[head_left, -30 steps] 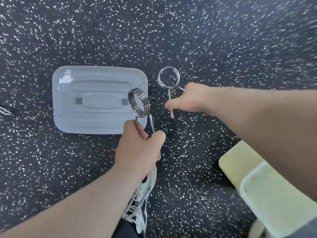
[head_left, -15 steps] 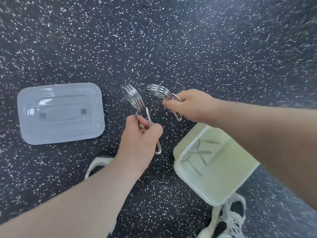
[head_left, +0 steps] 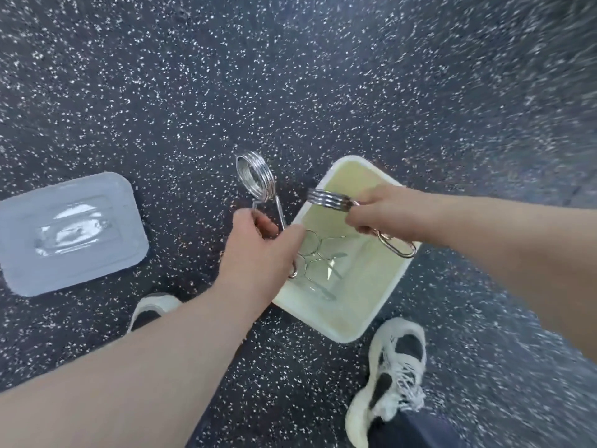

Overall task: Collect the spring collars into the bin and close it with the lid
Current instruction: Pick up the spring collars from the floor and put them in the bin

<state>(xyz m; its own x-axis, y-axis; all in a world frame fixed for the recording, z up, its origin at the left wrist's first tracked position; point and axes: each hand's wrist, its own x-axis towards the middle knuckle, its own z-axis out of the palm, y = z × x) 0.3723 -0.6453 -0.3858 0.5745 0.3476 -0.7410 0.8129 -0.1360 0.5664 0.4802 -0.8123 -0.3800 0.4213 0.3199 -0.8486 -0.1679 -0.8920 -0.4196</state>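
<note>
On the speckled floor (head_left: 323, 76) at the far left lies the lid (head_left: 71, 232), off and well apart from the bin (head_left: 339, 333). Next, the left hand (head_left: 258, 253) grips one spring collar (head_left: 255, 179) by its handles, coil up, just beside the bin's left wall. The right hand (head_left: 378, 211) clasps a second collar (head_left: 329, 199) above the open bin, where a few collars (head_left: 318, 253) already lie. Collecting is the step in hand; next, each hand should probably let go over the bin, then fetch the lid.

Two held spring collars (head_left: 255, 176) (head_left: 328, 200), several in one bin (head_left: 339, 331), one lid (head_left: 71, 231), two shoes (head_left: 397, 370) (head_left: 151, 310).
</note>
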